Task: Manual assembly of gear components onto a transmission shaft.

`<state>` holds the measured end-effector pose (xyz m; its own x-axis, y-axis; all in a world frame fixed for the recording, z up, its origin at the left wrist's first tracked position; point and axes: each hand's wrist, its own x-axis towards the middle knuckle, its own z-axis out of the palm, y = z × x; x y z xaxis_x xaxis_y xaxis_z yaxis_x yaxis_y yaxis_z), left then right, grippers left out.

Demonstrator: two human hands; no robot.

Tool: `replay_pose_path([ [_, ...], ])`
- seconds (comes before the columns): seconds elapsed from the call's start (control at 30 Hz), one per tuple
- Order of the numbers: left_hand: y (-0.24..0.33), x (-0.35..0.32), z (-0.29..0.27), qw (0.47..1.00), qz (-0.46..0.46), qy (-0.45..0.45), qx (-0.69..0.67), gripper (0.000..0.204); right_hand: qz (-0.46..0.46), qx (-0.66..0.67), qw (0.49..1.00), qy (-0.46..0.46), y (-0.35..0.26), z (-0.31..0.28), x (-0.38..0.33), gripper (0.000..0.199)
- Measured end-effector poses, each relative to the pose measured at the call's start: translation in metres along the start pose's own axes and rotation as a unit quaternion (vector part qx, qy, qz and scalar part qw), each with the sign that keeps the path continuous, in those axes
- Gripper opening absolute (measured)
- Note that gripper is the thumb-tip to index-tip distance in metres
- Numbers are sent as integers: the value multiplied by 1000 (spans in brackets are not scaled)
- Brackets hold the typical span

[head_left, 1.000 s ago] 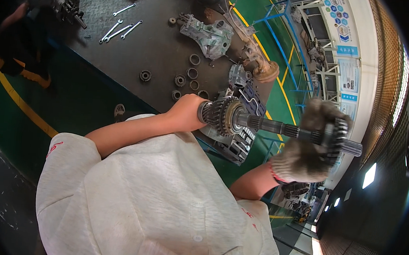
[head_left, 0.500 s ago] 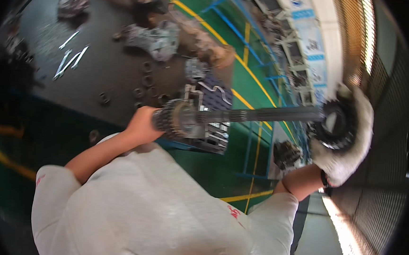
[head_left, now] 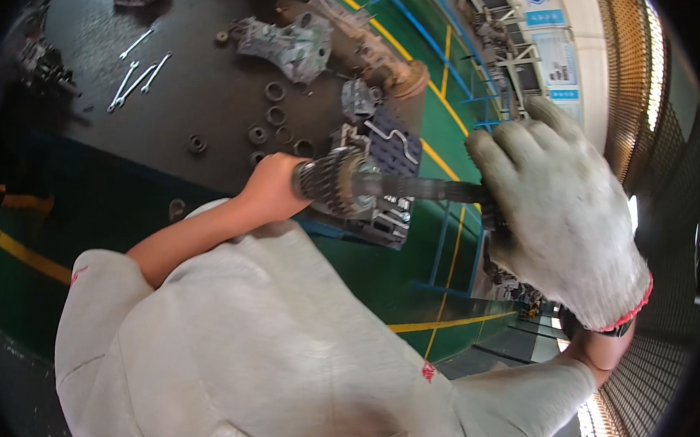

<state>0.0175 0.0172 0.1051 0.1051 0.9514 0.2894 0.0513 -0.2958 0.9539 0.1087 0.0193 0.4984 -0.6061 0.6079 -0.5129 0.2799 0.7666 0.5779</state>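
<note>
Gloved right hand (head_left: 564,225) wraps its grip over one end of a gear shaft (head_left: 385,187), hiding that end; the bare left hand (head_left: 275,187) clasps the geared end. Below, a dark counter (head_left: 205,86) holds wrenches (head_left: 137,74), with its edge near.

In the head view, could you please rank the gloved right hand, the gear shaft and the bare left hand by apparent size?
1. Gloved right hand, though it is nearest the camera.
2. Gear shaft.
3. Bare left hand.
</note>
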Motion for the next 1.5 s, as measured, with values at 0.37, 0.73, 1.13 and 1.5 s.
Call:
replay_pose_path([
  [0.37,23,19,3,999,6,-33,-38,19,-34,43,993,-105,-26,35,62,65],
  [0.73,39,28,-1,993,-42,-46,-96,21,-19,65,997,-34,-24,20,63,74],
  [1.13,54,37,-9,988,37,-69,-135,70,-8,10,999,-37,-33,-3,62,59],
  [1.5,72,39,-21,969,109,-64,-211,110,-9,50,999,-12,-32,-12,55,60],
])
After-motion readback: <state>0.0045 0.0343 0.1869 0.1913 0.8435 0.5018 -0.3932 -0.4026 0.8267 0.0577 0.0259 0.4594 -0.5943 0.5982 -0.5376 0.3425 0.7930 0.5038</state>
